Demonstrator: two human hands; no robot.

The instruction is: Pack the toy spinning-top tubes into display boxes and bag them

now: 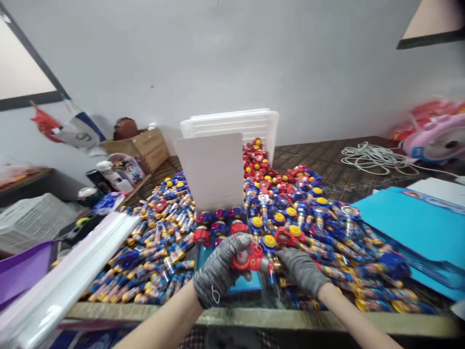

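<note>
We cannot read any word, brand or number here. We see small printed marks on the cardboard box, on the hanging white-and-blue bag and on the labels of the small tubes, but all are too blurred for us.

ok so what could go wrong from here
The left hand holds a red toy piece over the blue box, so a slip could knock the red-and-blue pieces there. The right hand is at the loose pile, and a sweep might push some over the table's front edge. The upright white panel stands right behind the red-and-blue pieces, so a bump could tip it.
</note>
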